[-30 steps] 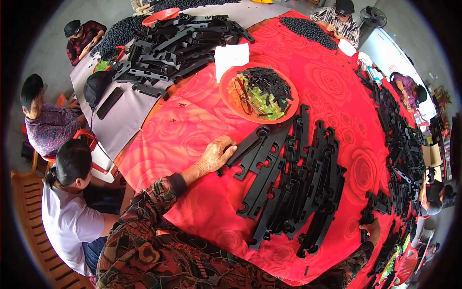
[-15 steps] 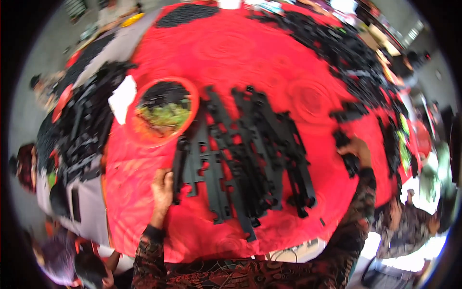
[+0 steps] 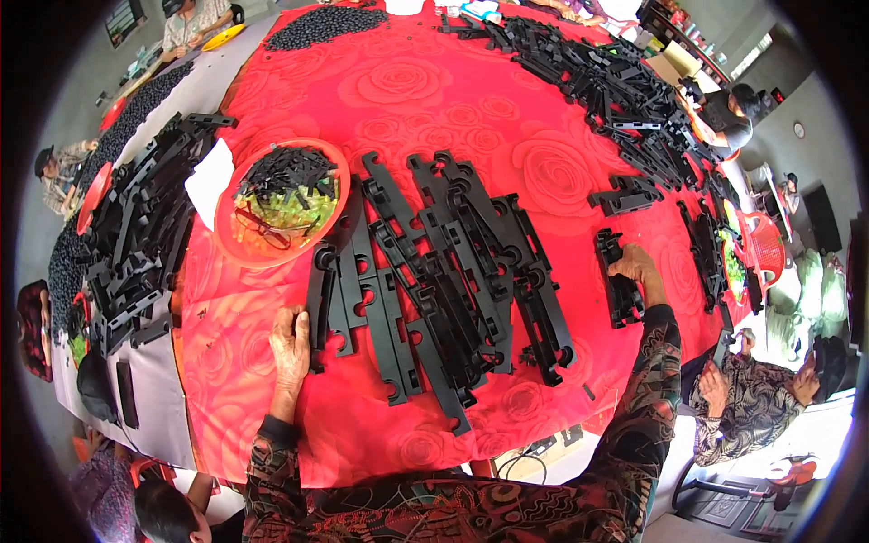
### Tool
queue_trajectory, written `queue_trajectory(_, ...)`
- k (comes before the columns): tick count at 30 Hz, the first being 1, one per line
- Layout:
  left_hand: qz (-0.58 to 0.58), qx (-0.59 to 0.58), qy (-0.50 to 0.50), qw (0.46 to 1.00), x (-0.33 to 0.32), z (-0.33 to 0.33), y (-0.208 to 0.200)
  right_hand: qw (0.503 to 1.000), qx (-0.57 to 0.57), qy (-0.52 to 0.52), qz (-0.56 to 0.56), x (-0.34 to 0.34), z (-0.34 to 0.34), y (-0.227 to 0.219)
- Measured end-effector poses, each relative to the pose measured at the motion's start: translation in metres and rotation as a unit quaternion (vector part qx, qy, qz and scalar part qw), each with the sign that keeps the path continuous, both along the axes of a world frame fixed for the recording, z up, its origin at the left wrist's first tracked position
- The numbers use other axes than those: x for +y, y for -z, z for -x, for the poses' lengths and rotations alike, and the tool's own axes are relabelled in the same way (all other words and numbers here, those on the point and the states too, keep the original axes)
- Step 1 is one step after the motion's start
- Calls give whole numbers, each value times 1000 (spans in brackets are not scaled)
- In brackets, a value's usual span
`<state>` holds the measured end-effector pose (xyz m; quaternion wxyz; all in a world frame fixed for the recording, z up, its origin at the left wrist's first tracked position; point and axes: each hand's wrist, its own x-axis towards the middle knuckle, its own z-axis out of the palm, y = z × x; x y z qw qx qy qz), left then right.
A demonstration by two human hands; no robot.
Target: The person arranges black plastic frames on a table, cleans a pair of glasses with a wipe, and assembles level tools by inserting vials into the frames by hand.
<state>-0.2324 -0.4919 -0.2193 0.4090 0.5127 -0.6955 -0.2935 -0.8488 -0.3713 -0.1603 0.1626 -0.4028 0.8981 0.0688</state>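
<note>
Several long black plastic bars with notched and rounded ends (image 3: 434,271) lie side by side in a loose pile on the red rose-patterned tablecloth (image 3: 398,100). Left of the pile, my left hand (image 3: 291,351) rests on the cloth with its fingers curled in. It is close beside the outermost black bar, and nothing shows in it. To the right of the pile, my right hand (image 3: 639,270) grips a shorter-looking black plastic piece (image 3: 623,299) from its right side. The undersides of my fingers are hidden there. Another black piece (image 3: 626,195) lies just beyond it.
An orange-red basin (image 3: 340,204) holds small black, green and orange pieces, with glasses (image 3: 262,226) on top. Heaps of black bars (image 3: 145,231) lie left and far right. Small dark beads (image 3: 326,29) are spread at the back. Other people (image 3: 729,122) sit around the table.
The whole view has shifted slightly, so everything sits a little further left, and it is sharper now. My left fingers look more curled. My right hand stays on the same black piece.
</note>
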Motion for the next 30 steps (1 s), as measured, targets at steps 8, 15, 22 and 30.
queue_trajectory(8, 26, 2, -4, 1000, -4, -3, 5, 988, -119, -15, 96, -8, -12, -32)
queue_trajectory(15, -14, 5, -20, 1000, -2, 4, -3, 961, -151, -208, 105, -119, -184, -111)
queue_trajectory(22, 1, -3, 25, 1000, 0, 12, 3, 936, -248, -222, 116, -154, -244, -85)
queue_trajectory(30, 5, -30, -8, 1000, -1, 6, 1, 899, 221, -98, 365, -140, 3, 15)
